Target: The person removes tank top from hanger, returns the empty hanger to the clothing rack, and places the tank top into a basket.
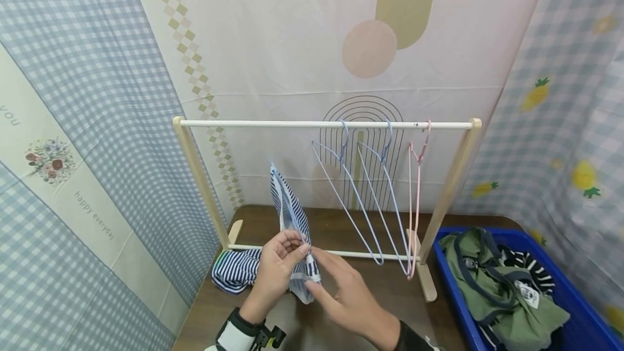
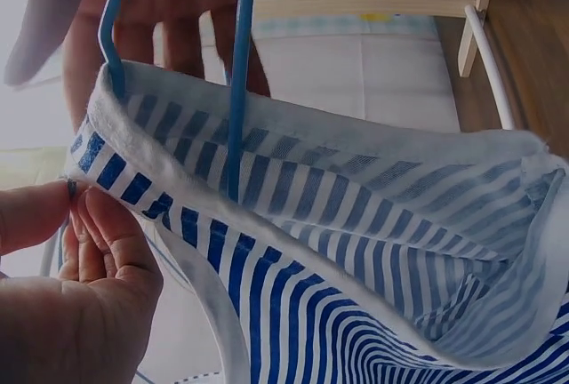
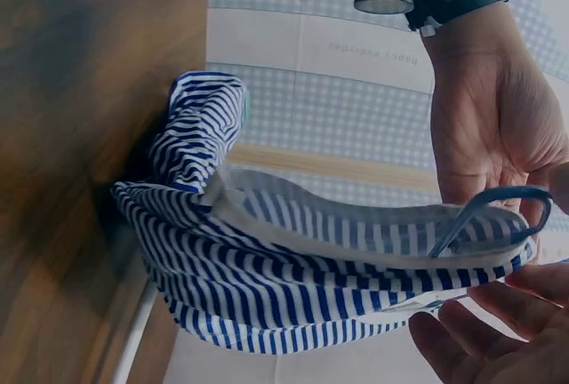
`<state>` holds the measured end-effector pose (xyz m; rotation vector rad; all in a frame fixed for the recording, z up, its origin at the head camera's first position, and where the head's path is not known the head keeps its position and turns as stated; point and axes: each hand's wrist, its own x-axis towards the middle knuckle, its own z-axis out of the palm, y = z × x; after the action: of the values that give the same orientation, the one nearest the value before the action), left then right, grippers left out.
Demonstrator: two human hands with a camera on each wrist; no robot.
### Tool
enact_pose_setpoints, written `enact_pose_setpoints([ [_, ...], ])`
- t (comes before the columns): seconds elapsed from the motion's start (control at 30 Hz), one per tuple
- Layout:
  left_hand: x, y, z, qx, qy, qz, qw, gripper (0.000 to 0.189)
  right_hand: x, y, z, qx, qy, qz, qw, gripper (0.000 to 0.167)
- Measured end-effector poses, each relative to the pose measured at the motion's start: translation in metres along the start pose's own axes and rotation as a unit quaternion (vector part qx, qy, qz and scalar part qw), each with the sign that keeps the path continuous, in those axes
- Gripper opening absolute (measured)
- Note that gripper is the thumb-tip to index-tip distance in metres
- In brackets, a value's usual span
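Observation:
A blue-and-white striped shirt (image 1: 294,199) with white edging hangs between both hands over the table. My left hand (image 1: 278,264) pinches its edge between thumb and fingers, as the left wrist view shows. Into its opening runs a blue hanger (image 2: 238,73), whose curved part also shows in the right wrist view. On the other side, my right hand (image 1: 348,291) has its fingers spread and mostly straight, near the shirt's edge and behind the hanger. A bunched striped part (image 3: 197,131) lies on the table; whether it belongs to the same shirt I cannot tell.
A wooden rack with a white rail (image 1: 273,123) stands on the brown table (image 1: 331,223). Two blue hangers (image 1: 347,177) and pink hangers (image 1: 418,194) hang toward its right end. At right, a blue basket (image 1: 446,280) holds green and striped clothes (image 1: 497,280).

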<state>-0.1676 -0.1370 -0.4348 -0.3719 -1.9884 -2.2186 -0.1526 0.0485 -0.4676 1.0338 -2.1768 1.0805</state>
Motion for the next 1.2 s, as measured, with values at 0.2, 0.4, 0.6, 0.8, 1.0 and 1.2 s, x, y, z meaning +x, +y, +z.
enact_pose_setpoints([
  [0.2,0.0007,-0.0011,0.0031,-0.007,-0.001,-0.012,0.9999,0.027,0.0074,-0.0018,0.0042,0.002,0.023,0.017,0.9996,0.05],
  [0.4,0.0015,0.0,0.0053,-0.002,0.004,-0.017,0.9998,0.027,0.0101,-0.0024,0.0062,-0.001,0.05,0.031,0.9982,0.036],
  [0.6,0.002,0.0001,0.0065,0.0,0.006,-0.01,0.9999,0.023,0.0099,-0.003,0.0059,-0.006,0.065,0.033,0.9973,0.029],
  [0.8,0.0019,0.0005,0.007,-0.004,0.008,-0.012,0.9999,0.022,0.0099,-0.0024,0.0048,-0.017,0.067,0.027,0.9973,0.028],
  [1.0,0.0018,-0.0002,0.0075,0.004,0.012,-0.007,0.9999,0.027,0.0075,-0.0014,0.003,-0.031,0.074,0.02,0.9966,0.027],
  [1.2,0.0016,-0.002,0.0072,0.0,0.007,0.002,1.0,0.028,0.0053,-0.0019,0.0006,-0.051,0.09,0.012,0.9945,0.018],
])
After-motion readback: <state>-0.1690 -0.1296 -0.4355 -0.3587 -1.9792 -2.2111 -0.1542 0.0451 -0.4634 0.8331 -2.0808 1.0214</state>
